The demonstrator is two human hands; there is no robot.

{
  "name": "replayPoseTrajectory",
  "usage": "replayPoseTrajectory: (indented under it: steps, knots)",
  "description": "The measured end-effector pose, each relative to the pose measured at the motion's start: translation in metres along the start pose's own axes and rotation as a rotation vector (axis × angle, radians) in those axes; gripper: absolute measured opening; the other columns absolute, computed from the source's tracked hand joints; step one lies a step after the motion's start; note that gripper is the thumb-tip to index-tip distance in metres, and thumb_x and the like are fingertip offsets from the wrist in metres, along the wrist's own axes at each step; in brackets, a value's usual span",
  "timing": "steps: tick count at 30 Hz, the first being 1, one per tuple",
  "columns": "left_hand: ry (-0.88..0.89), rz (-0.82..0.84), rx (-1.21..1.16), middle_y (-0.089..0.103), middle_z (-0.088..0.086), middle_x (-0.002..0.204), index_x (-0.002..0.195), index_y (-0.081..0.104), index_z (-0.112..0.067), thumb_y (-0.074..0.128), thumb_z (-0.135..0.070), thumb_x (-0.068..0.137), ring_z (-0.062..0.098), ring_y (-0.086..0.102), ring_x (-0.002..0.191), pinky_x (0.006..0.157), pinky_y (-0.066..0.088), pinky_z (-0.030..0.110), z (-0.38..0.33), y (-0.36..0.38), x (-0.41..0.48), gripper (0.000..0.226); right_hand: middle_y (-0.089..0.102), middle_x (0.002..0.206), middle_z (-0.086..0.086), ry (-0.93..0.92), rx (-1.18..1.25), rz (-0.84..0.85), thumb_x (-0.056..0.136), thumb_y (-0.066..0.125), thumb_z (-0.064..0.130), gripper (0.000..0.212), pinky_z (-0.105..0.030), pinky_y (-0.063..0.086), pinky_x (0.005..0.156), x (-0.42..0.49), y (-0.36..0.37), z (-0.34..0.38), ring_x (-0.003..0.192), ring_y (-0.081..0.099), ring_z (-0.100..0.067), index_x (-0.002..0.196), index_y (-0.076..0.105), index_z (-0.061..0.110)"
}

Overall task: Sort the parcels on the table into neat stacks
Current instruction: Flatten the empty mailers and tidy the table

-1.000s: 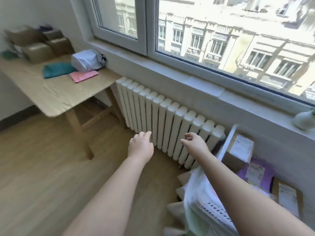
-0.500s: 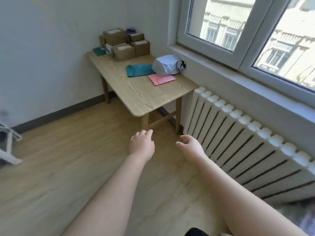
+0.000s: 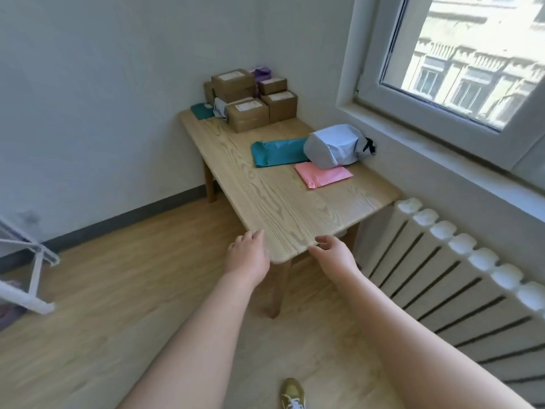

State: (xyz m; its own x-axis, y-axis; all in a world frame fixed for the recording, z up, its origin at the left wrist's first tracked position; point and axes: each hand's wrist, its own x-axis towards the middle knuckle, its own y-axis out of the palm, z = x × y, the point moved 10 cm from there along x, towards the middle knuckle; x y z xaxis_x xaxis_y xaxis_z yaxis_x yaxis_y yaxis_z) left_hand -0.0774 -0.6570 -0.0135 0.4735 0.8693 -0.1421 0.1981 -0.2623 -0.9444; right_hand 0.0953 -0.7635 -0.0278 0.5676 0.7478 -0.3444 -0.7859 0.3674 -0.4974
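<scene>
A moment ago the person was turned toward the radiator [image 3: 442, 276]. They have swung round since, and the table [image 3: 280, 208] is now right in front of them, its near corner between their hands. The left hand [image 3: 247, 255] is empty with its fingers loosely out. The right hand [image 3: 333, 255] is also empty, fingers gently curved by the table edge; I cannot tell if they touch it. I'd say the sorting can now begin, though no parcel is in reach.

The table's long axis runs from 6 o'clock away to 11. The cardboard boxes [image 3: 247, 113] are piled at the far end. At about 1 o'clock from the hands lie three more:
- The teal mailer [image 3: 277, 152] lies lengthwise from 9 to 3.
- The grey bag [image 3: 336, 146] has its tied end pointing to 3.
- The pink mailer [image 3: 323, 175] lies flat, tucked against the bag's near side.
</scene>
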Motion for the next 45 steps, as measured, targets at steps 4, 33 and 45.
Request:
replayPoseTrajectory:
  steps: [4, 33, 45]
  knots:
    - [-0.002, -0.014, -0.014, 0.038, 0.004, 0.154, 0.155, 0.026, -0.019, 0.044, -0.030, 0.104, 0.024, 0.035, 0.141, 0.116, 0.033, 0.041, 0.019, -0.023, 0.070, 0.056, 0.054, 0.142, -0.006, -0.004, -0.006, 0.033, 0.099, 0.058, 0.031, 0.046, -0.025, 0.047, 0.073, 0.077, 0.023, 0.042, 0.104, 0.060, -0.019, 0.142, 0.050, 0.020]
    - [0.498, 0.321, -0.085, 0.037, 0.005, 0.154, 0.153, 0.030, -0.018, 0.041, -0.030, 0.104, 0.024, 0.034, 0.141, 0.113, 0.033, 0.041, -0.044, -0.043, 0.480, 0.052, 0.062, 0.130, -0.005, 0.337, 0.458, -0.471, 0.092, 0.067, 0.027, 0.047, -0.030, 0.044, 0.085, 0.337, 0.032, 0.113, 0.107, 0.060, -0.019, 0.136, 0.056, 0.018]
    - [0.532, 0.401, -0.103, 0.034, 0.006, 0.155, 0.153, 0.030, -0.016, 0.042, -0.030, 0.104, 0.025, 0.033, 0.140, 0.110, 0.035, 0.041, -0.128, -0.012, 0.575, 0.053, 0.054, 0.141, -0.009, 0.405, 0.430, -0.591, 0.094, 0.064, 0.027, 0.054, -0.030, 0.042, 0.094, 0.426, -0.049, 0.094, 0.120, 0.055, -0.021, 0.143, 0.047, 0.014]
